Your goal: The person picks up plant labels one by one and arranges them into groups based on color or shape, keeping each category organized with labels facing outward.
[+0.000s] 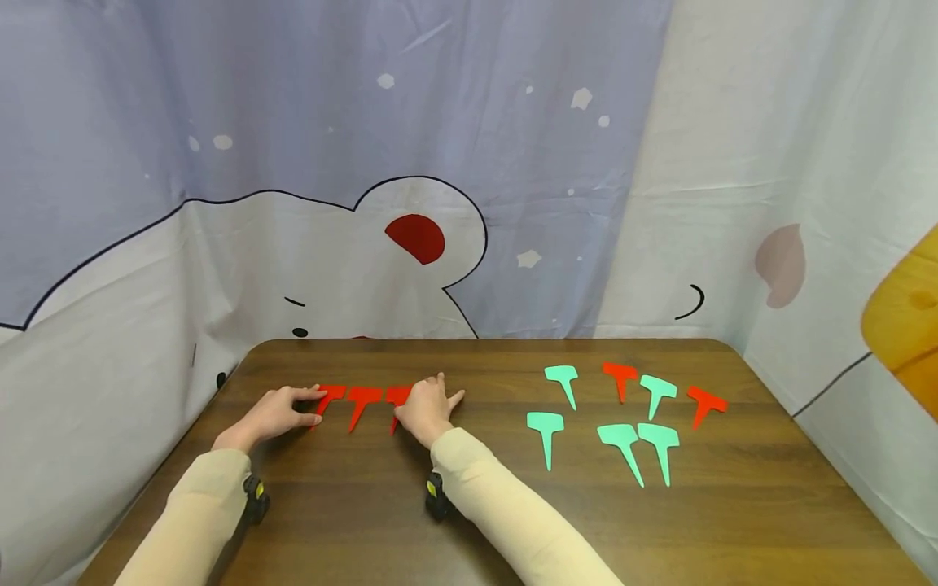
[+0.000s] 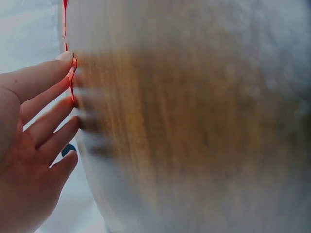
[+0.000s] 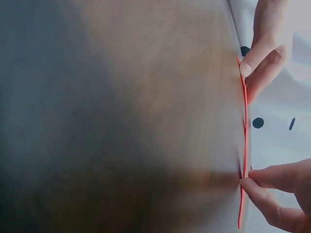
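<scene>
The right hand's (image 1: 427,409) fingers are narrow, thumb and fingertip meeting in a pinch on the right-end red marker (image 1: 399,395) of a row of three flat T-shaped pieces. The right wrist view shows the row edge-on, as a thin red line along the desk (image 1: 352,529). Such a pinch has little to hold: if the tips ride up over so thin an edge, the piece could slip or swivel out of line.

The left hand (image 1: 273,417) has its fingers spread and fairly straight, the index touching the head of the left-end red marker (image 1: 334,392) and the thumb beside its stem. Uneven pressure between those two could turn that piece about its head.

Between the hands lies the middle red marker (image 1: 363,396), touched by neither as far as the head view shows. It sits near both neighbours, so an inward push from either side could make heads overlap or shove it askew.

Farther right, well apart from the row, two loose red markers (image 1: 620,372) lie among five mint markers (image 1: 545,424) at mixed angles. The right sleeve (image 1: 520,509) slants up from the near side; a wide sweep of that forearm could brush the nearest mint pieces and scatter them.
</scene>
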`<action>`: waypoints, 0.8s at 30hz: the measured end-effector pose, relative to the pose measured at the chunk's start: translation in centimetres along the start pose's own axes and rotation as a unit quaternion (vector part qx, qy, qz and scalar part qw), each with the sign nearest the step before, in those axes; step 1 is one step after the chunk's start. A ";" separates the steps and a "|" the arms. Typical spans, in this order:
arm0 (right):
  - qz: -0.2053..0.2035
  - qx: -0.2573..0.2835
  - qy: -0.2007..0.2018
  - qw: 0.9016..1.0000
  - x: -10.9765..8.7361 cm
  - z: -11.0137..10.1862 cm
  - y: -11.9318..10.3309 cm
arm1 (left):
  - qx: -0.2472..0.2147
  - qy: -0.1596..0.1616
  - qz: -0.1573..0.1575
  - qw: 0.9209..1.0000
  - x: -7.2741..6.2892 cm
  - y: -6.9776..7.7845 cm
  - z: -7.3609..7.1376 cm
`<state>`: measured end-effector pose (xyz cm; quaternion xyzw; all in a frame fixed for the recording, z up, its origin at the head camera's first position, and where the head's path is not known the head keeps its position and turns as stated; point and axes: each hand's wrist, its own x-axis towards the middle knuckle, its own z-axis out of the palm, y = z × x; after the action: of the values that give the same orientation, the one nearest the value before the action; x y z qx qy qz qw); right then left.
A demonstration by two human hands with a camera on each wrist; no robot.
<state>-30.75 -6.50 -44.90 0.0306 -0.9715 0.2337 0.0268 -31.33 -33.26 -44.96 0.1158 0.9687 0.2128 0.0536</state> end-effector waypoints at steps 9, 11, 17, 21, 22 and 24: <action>-0.019 -0.009 0.003 1.000 0.2 -0.2 0.6 | -0.004 0.000 -0.001 1.000 0.0 0.0 0.3; -0.028 0.001 0.014 1.000 0.2 -0.5 0.7 | -0.008 0.002 -0.001 1.000 0.0 0.1 0.2; -0.042 0.007 0.021 0.999 0.2 -1.6 1.1 | -0.002 0.002 -0.002 1.000 0.1 0.0 0.1; -0.046 -0.008 0.015 0.999 0.2 -2.1 1.4 | 0.004 0.000 -0.003 1.000 0.2 -0.1 0.1; -0.046 -0.012 0.012 0.999 0.2 -2.2 1.6 | 0.003 -0.002 -0.003 1.000 0.1 -0.1 0.1; -0.046 -0.016 0.003 0.999 0.2 -2.2 1.8 | 0.004 -0.004 -0.003 1.000 0.1 0.0 0.1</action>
<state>-31.04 -3.91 -43.77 0.0741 -0.9725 0.2171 0.0413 -31.40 -33.22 -45.09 0.1136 0.9698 0.2080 0.0581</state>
